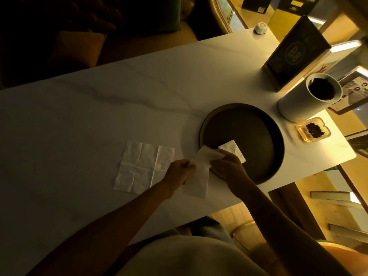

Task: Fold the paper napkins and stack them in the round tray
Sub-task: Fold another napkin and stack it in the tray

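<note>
Our left hand [180, 173] pinches the left edge of a half-folded napkin [199, 176], and our right hand [227, 166] grips its far end, turning that end over toward the near side. The napkin lies on the table [99, 116] just at the near-left rim of the round tray [258, 172], its far end touching or overlapping that rim. Inside the tray, close to our right hand, one folded napkin [233, 148] already lies flat. To the left, an open napkin [143, 166] waits spread on the table, creased into squares. Far right stand a white cylinder [306, 104] and a small glass dish [312, 131].

We judge the fold is midway. The thin paper could skew if our two hands pull unevenly, giving a crooked crease. Our right wrist hangs over the tray's rim, so a careless sweep could nudge the stacked napkin out of line, or shift the tray
</note>
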